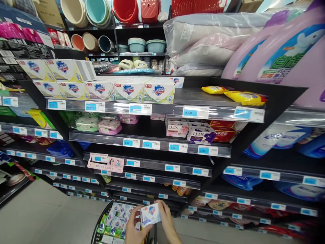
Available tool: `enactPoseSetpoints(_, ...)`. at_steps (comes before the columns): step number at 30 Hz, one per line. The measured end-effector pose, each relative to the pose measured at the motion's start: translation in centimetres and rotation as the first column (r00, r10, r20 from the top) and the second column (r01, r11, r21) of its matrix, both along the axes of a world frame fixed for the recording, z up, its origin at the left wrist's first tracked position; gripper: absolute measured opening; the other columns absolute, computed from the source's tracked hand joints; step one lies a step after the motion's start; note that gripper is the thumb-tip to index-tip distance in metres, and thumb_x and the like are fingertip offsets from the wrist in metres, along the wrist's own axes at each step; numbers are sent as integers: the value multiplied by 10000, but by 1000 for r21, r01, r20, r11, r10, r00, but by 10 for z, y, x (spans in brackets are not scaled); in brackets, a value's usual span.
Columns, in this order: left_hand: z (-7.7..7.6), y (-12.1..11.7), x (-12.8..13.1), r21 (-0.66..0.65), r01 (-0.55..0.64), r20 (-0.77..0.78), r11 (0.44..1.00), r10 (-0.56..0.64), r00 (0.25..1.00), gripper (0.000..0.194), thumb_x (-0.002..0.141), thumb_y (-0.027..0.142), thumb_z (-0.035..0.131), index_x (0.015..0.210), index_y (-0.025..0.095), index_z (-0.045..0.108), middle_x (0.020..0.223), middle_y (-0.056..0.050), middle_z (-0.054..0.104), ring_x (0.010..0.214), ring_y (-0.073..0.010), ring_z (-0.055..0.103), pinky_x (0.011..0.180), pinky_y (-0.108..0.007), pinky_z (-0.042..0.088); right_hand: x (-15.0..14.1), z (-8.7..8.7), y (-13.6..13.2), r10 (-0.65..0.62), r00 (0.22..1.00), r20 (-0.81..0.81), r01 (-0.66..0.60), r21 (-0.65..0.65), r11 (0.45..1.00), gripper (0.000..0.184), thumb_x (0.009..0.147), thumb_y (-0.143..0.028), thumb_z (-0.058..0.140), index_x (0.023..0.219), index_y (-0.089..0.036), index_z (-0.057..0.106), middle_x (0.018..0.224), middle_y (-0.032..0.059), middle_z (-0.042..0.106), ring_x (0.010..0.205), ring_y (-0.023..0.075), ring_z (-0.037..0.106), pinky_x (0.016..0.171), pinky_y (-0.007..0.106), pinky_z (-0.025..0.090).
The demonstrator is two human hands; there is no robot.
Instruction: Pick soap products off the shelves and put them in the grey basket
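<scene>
Between my two hands is a white and blue Safeguard soap box [150, 215], its printed front turned up towards me. My left hand [135, 226] grips its left side, fingers bent around the edge. On the opposite end, my right hand [165, 217] closes with its fingers over the top corner. Below them stands a black basket [95, 226] filled with several soap boxes [118, 222], some white and blue, others green and yellow. My forearms and the held box cover the basket's right part.
Yellow-green Safeguard boxes [130, 91] line the top shelf, beside two yellow packets [243, 97]. LUX boxes [200, 133] and soap dishes [109, 125] sit one shelf lower. Large purple detergent bottles [286, 57] stand at right. Tiled floor [63, 217] shows at lower left.
</scene>
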State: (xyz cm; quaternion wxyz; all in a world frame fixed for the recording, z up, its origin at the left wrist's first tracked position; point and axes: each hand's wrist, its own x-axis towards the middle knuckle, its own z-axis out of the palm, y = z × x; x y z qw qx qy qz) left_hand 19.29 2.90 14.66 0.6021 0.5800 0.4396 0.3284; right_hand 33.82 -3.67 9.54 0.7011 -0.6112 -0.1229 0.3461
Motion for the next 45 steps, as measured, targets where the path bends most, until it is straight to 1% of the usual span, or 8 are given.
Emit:
enactPoseSetpoints(8, -1, -1, -3, -28, 41, -55, 999, -42, 998, 677, 650, 540, 843, 1224, 227, 665, 1235, -158, 739, 1051, -333, 725, 856, -386, 631, -4, 17, 0, -75, 997, -28, 74, -14, 997, 794, 596, -942, 741, 756, -165, 768, 686, 66, 691, 639, 204, 605, 568, 269, 451)
enactPoseSetpoints(23, -6, -3, -4, 67, 20, 29, 998, -22, 999, 690, 622, 510, 905, 1211, 202, 723, 1253, -148, 745, 1061, -313, 723, 847, -364, 622, -4, -13, -2, -33, 998, 44, 31, 37, 999, 707, 766, -887, 673, 848, -191, 768, 733, 45, 681, 663, 192, 591, 617, 278, 429)
enactPoseSetpoints(26, -3, -1, -6, 117, 17, 24, 993, -20, 1000, 684, 622, 511, 912, 1200, 194, 730, 1246, -150, 751, 1056, -320, 731, 833, -369, 630, -4, -8, -4, -22, 997, 74, 19, 38, 999, 702, 794, -878, 653, 877, -191, 771, 755, 52, 684, 661, 194, 582, 608, 283, 422)
enactPoseSetpoints(29, 3, 3, -10, 161, 62, 16, 985, -65, 998, 660, 647, 488, 911, 1207, 191, 727, 1268, -163, 751, 1055, -331, 741, 832, -392, 640, -1, 5, -6, -4, 994, 110, 1, 30, 1000, 709, 821, -871, 630, 915, -184, 776, 769, 60, 686, 656, 190, 577, 596, 278, 410)
enactPoseSetpoints(34, 1, 12, -15, 242, 130, -46, 961, -123, 991, 635, 702, 482, 893, 1247, 201, 732, 1354, -172, 724, 1136, -359, 738, 857, -426, 658, 12, 29, -12, 105, 969, 224, -104, -17, 994, 708, 869, -854, 588, 940, -183, 804, 868, 96, 736, 753, 219, 627, 647, 289, 459)
enactPoseSetpoints(39, -17, 19, -22, 400, 215, -112, 891, -185, 976, 512, 735, 479, 863, 1185, 251, 774, 1318, -144, 756, 1249, -390, 706, 922, -474, 658, 32, 29, -26, 324, 911, 254, -320, -60, 946, 663, 853, -808, 669, 1044, -190, 812, 926, 88, 742, 782, 198, 634, 629, 268, 480)
enactPoseSetpoints(42, -19, 18, -25, 404, 277, -119, 872, -251, 961, 499, 720, 441, 893, 1174, 270, 778, 1303, -133, 762, 1168, -362, 743, 850, -414, 671, 44, 29, -38, 448, 876, 176, -444, -64, 894, 645, 778, -732, 809, 1102, -176, 777, 915, 62, 713, 705, 148, 616, 513, 205, 438)
enactPoseSetpoints(45, -12, 10, -23, 326, 252, -73, 911, -242, 968, 597, 696, 509, 913, 1211, 253, 755, 1201, -133, 776, 923, -295, 767, 739, -360, 664, 54, 43, -49, 540, 838, 74, -534, -85, 841, 718, 690, -659, 914, 1190, -173, 741, 903, 38, 695, 616, 110, 608, 448, 178, 442)
